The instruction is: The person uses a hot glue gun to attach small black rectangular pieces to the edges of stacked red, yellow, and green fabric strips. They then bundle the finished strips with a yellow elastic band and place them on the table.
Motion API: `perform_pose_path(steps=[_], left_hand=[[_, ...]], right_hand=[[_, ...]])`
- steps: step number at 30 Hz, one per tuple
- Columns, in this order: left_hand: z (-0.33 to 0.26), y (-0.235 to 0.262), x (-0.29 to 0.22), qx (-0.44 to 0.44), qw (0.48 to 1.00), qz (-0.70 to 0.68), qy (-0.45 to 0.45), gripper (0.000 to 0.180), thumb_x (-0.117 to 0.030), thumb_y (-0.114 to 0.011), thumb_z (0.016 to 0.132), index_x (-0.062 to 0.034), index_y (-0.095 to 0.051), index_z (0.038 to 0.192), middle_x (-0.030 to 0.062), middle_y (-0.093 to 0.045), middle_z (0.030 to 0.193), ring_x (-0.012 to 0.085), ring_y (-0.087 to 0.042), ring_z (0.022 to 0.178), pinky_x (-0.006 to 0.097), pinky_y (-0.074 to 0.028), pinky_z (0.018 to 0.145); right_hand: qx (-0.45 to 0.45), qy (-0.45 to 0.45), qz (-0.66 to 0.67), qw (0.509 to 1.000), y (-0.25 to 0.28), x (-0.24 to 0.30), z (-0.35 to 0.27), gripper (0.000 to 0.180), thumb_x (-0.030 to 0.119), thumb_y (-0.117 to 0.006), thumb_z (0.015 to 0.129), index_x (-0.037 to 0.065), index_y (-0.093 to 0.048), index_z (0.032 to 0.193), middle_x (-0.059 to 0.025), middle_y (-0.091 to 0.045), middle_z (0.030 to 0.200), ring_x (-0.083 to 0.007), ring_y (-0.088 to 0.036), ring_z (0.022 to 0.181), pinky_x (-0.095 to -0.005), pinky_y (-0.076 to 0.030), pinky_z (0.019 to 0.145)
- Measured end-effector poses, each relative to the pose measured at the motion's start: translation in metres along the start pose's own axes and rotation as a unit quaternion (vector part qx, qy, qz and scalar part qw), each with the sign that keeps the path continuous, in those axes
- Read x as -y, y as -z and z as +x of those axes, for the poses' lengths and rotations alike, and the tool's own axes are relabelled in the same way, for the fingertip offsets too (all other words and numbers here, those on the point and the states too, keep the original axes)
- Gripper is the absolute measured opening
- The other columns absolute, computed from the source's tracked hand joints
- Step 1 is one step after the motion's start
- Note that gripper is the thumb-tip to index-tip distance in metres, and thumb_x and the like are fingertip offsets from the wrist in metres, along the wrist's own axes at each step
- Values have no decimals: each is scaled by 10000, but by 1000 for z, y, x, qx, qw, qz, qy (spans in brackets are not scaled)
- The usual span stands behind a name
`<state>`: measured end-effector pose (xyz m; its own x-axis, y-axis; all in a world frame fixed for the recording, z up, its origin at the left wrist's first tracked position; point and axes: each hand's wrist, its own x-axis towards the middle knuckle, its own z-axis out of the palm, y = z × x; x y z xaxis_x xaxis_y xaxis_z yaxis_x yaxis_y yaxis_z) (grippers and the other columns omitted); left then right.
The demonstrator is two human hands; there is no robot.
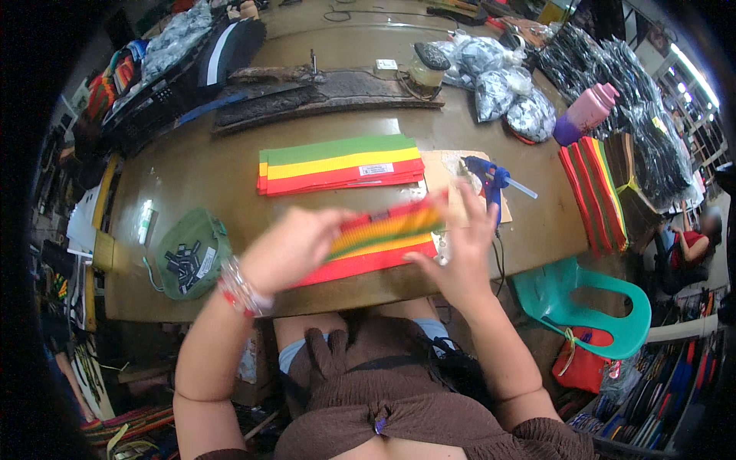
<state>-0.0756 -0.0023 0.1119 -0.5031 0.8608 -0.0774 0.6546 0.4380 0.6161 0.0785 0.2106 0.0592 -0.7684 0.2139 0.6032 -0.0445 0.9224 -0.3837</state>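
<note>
My left hand point(299, 241) is closed on the left end of a striped fabric piece point(387, 224) in red, yellow and green. It is lifted and tilted, slightly blurred, with a small dark patch near its upper edge. My right hand point(466, 257) is at the piece's right end, thumb and fingers spread apart; whether its fingertips touch the cloth is hard to make out. Under them, similar striped fabric point(360, 266) lies at the table's near edge. Beyond is a neat stack of striped fabric pieces point(337, 165) with a white label on top.
A blue glue gun point(491, 178) rests on cardboard point(438, 167) at the right. To the left, a green pouch point(208, 230) holds small dark tabs. More striped pieces point(592, 192), a pink-purple bottle point(589, 113) and bagged goods point(498, 84) stand right. A green plastic chair point(548, 295) is beside the table.
</note>
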Motion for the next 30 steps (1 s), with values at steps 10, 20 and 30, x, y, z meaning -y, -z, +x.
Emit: perform_pose_path(steps=[10,20,30], left_hand=[[92,-17,100,-91,949,289,-85,383,-34,-478,910,-70,-576,1278,161,-540,1352,326,-494,1274,410,-385,1085],[6,-89,50,-188,980,46,-36,273,-192,-607,896,-69,-640,1138,115,-591,1169,307,-525,1140,409,-409,1002],[4,-97,59,-243,966,60,-66,263,-233,-641,873,-110,-655,1105,64,-588,1133,276,-518,1118,407,-407,975]], right_hand=[[-3,-240,-94,966,7,-114,29,534,304,-775,746,22,-558,1145,-203,-659,985,-378,-621,945,-460,-482,820],[249,-77,-297,918,50,-81,128,414,432,-666,852,46,-650,1001,-203,-682,844,-376,-671,780,-474,-532,694],[285,-52,-14,957,43,-2,10,371,382,-780,747,44,-657,841,-131,-564,790,-337,-619,723,-411,-506,646]])
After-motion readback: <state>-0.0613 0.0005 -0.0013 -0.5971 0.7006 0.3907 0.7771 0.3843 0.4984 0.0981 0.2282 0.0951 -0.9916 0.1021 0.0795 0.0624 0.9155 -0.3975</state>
